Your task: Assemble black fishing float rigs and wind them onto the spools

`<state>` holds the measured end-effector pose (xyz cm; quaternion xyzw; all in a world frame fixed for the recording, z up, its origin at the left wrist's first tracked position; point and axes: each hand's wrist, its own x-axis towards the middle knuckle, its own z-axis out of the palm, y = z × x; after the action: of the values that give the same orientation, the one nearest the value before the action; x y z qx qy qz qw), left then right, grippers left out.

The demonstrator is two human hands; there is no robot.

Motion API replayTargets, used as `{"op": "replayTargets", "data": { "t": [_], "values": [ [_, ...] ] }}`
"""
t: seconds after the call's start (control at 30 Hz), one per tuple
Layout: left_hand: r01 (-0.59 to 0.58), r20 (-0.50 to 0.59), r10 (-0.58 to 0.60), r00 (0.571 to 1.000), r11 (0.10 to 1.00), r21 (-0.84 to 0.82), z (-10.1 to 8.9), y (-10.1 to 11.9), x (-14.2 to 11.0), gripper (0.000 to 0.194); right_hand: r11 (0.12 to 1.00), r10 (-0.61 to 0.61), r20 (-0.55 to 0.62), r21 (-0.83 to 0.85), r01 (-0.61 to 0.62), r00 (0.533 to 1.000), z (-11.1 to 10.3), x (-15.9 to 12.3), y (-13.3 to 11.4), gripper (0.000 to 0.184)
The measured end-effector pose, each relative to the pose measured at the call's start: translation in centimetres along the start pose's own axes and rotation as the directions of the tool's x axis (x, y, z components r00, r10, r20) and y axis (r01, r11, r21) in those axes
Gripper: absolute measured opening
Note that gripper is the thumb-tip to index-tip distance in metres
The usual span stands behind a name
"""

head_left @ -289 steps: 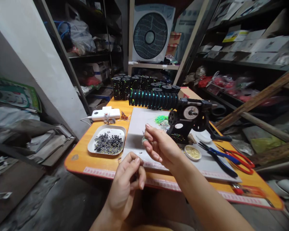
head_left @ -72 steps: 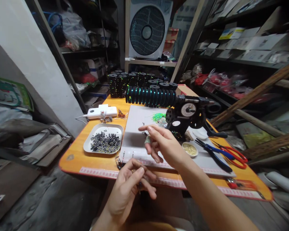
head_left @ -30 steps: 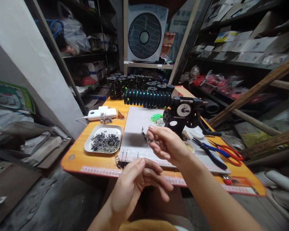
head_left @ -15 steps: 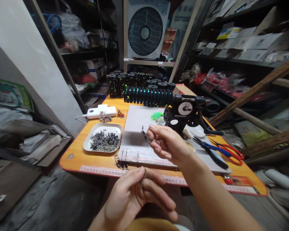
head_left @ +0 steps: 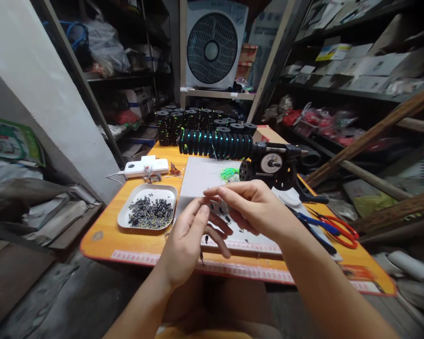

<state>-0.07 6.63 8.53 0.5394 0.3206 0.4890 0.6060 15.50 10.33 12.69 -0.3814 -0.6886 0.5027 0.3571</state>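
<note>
Over the front of the light grey board (head_left: 198,172), my left hand (head_left: 189,240) has its thumb and forefinger pressed together, its other fingers loosely curled. My right hand (head_left: 254,207) comes in from the right, thumb and forefinger pinched close to the left fingertips. Whatever thin thing is in the two pinches is too small to make out. Small black pieces (head_left: 227,219) show just beneath the right fingers. Another small black piece (head_left: 207,239) shows by the left fingers. Left of the hands, a white tray (head_left: 123,214) holds many tiny black tube-like pieces.
Behind the board stands a black geared winder (head_left: 272,162) with a row of black spools (head_left: 215,142). Blue-handled pliers (head_left: 318,223) and red-handled scissors (head_left: 349,234) lie right. A green tuft (head_left: 229,174), a power strip (head_left: 146,166) and stacked spools (head_left: 176,126) sit around.
My left hand has risen and moved forward to meet the right hand. The right hand, which showed a thin strand with black pieces, has shifted slightly, its fingers pointing further left.
</note>
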Motion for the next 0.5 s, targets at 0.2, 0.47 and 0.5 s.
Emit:
{"op": "replayTargets", "data": {
  "t": [0.2,0.47,0.5],
  "values": [
    [-0.007,-0.047,0.021,0.999,0.963,0.268,0.0,-0.1,1.1,0.030,0.988,-0.096,-0.029,-0.127,0.091,0.995,0.2,0.2,-0.1,0.035],
    [-0.056,-0.062,0.052,0.997,0.996,-0.072,0.4,-2.2,0.8,0.028,0.681,0.202,0.173,0.683,-0.265,0.964,0.8,1.5,1.5,0.030],
    [-0.045,-0.061,0.037,0.997,0.988,-0.145,0.5,-2.4,0.7,0.028,0.640,0.228,0.164,0.718,-0.274,0.960,1.2,1.7,1.6,0.032]
  ]
}}
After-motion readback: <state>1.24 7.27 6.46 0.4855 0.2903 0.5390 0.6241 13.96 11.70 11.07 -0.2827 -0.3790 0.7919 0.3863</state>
